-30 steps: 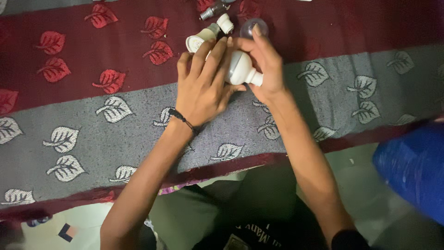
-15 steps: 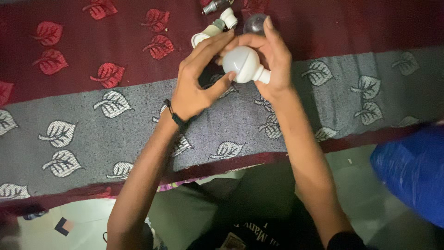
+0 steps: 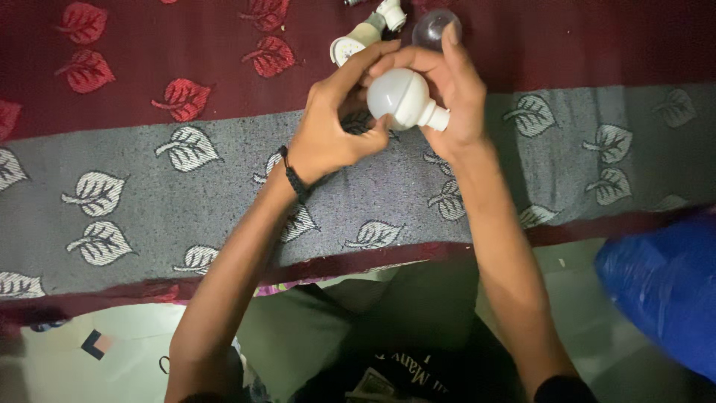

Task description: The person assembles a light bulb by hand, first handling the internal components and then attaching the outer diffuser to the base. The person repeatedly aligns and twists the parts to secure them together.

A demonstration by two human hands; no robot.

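Both hands held a white bulb [image 3: 397,97] above the leaf-patterned cloth [image 3: 149,194]. Left hand [image 3: 335,127], black wrist cord, had fingers & thumb clamped round the bulb's dome; right hand [image 3: 455,89] gripped its neck end, fingers curled over. Just beyond the bulb lay a clear dome [image 3: 434,27] & a white bulb base [image 3: 354,43]. Blue plastic bag [image 3: 664,291] sat well off, near the cloth's edge.

Dim indoor scene lit from above, brightest on the white bulb [image 3: 399,95], which nearly blows out. The patterned cloth [image 3: 149,194] looks grainy with noise. Corners darken, forearms cast soft shadows, and the blue object [image 3: 664,291] at the right edge is blurred.
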